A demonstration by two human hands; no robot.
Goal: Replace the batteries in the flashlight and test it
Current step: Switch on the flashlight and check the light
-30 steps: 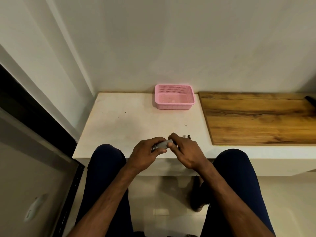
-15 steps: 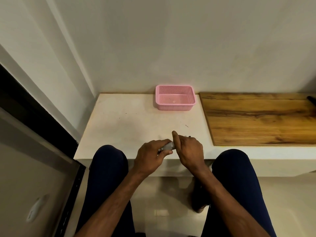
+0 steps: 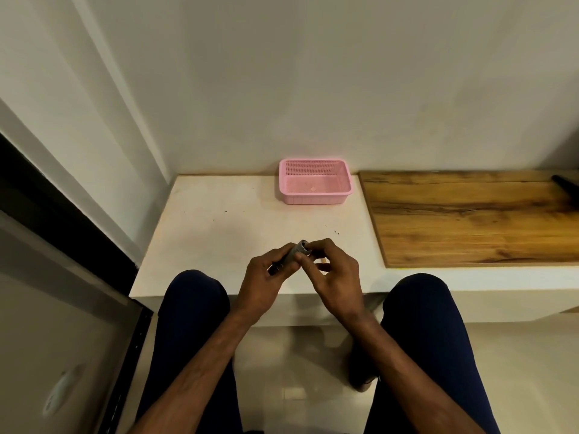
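Seemingly both hands (image 3: 269, 277) on tilted flashlight (image 3: 293, 255).

The light is dim and warm, and soft shadows lie under the counter (image 3: 219, 220) at 6 o'clock. Straight lines bend at the edges. Details look slightly soft.

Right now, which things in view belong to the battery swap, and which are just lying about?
In the job:
- flashlight, gripped by the left hand
- right hand, fingertips at the flashlight's far end

Lying about:
- pink basket at the back of the white table
- wooden board
- dark object at the board's far right edge
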